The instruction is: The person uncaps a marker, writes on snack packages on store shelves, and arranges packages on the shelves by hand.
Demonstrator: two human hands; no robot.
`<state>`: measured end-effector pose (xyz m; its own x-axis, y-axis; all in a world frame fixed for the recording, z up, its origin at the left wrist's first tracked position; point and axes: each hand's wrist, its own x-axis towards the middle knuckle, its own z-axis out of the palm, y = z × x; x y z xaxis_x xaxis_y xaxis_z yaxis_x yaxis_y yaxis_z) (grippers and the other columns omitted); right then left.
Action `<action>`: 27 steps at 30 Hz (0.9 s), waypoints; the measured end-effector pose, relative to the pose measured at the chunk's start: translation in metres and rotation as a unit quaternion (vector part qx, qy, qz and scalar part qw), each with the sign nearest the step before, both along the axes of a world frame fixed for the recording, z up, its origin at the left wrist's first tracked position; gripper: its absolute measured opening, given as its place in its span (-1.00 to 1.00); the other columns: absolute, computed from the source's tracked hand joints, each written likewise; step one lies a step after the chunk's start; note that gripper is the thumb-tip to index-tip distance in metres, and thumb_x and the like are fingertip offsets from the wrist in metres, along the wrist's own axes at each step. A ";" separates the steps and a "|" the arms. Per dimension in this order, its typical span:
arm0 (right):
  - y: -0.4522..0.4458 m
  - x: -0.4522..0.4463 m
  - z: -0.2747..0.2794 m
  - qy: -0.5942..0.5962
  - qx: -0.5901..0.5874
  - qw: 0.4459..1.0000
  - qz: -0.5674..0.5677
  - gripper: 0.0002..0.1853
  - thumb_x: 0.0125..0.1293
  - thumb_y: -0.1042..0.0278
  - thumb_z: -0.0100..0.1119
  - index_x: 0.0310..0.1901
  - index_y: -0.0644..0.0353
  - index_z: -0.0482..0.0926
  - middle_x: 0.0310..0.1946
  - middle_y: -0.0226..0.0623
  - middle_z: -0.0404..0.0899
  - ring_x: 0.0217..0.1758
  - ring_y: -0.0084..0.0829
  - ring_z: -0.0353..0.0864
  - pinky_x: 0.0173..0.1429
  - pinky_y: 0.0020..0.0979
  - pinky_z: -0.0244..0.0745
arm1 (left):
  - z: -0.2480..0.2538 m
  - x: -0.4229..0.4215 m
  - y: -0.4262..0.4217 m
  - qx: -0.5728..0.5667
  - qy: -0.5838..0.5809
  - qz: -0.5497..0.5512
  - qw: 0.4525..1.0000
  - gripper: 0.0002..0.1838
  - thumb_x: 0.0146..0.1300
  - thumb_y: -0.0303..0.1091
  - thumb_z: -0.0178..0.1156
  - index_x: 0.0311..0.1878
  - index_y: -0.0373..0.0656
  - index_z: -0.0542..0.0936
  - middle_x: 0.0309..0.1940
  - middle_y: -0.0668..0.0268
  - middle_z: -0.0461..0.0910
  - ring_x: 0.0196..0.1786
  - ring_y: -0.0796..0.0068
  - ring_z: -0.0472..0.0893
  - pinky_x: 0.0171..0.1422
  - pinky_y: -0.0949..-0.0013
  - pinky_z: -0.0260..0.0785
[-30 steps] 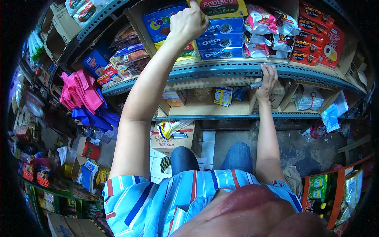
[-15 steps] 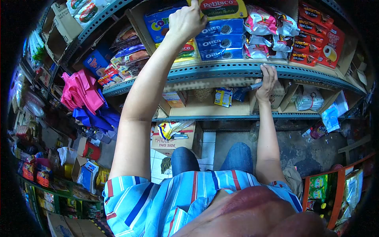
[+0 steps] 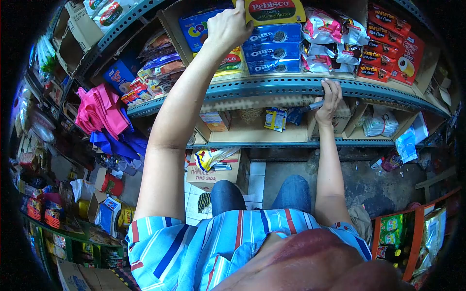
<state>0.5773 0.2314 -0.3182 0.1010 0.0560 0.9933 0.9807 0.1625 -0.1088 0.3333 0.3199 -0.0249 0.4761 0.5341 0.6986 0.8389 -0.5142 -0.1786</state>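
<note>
At the top of the view, my left hand (image 3: 228,29) is closed at the left edge of a yellow Rebisco cracker pack (image 3: 274,10); some fingertips are hidden. That pack sits above a stack of blue Oreo packs (image 3: 273,48). Another yellow Rebisco pack (image 3: 230,64) shows partly behind my left forearm. Against the perforated teal shelf edge (image 3: 272,88) rest the fingers of my right hand (image 3: 327,104). A dark pen or marker (image 3: 312,105) is tucked in that hand, its end sticking out leftward.
Pink and white snack packs (image 3: 323,29) and red Wafertime packs (image 3: 381,43) stand farther right. Below are a shelf with small sachets (image 3: 275,120) and a cardboard box (image 3: 208,179) on the floor. Pink bags (image 3: 102,111) hang at left.
Both hands stay where they were, the left at the Rebisco pack and the right at the shelf edge. The view has shifted very slightly.
</note>
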 end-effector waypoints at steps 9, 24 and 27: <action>0.001 0.000 -0.001 0.010 -0.009 1.000 -0.003 -0.50 0.61 -0.02 -0.17 0.32 0.12 0.50 0.29 -0.21 0.51 0.50 -0.05 0.27 0.58 -0.06 0.06 | -0.015 -0.015 -0.003 0.131 -0.067 -0.188 0.971 -0.15 0.26 -0.05 0.33 0.47 -0.31 0.23 -0.27 -0.03 0.72 -0.21 -0.03 0.75 -0.13 0.00 0.61; 0.000 0.001 -0.002 0.005 -0.010 1.000 0.009 -0.56 0.54 0.15 -0.10 0.33 0.12 0.50 0.31 -0.21 0.48 0.53 -0.05 0.24 0.59 -0.07 0.06 | -0.010 0.016 -0.012 -0.029 -0.008 -0.021 0.999 -0.37 0.31 -0.06 0.25 0.23 -0.36 0.34 -0.33 -0.08 0.72 -0.23 -0.07 0.75 -0.15 -0.03 0.60; 0.000 0.001 -0.001 0.009 -0.010 1.000 0.011 -0.56 0.53 0.17 -0.08 0.33 0.11 0.50 0.31 -0.22 0.49 0.53 -0.06 0.24 0.59 -0.07 0.06 | -0.010 0.014 -0.013 -0.040 -0.010 -0.017 0.999 -0.34 0.32 -0.05 0.24 0.25 -0.40 0.33 -0.32 -0.09 0.72 -0.22 -0.07 0.75 -0.16 -0.02 0.60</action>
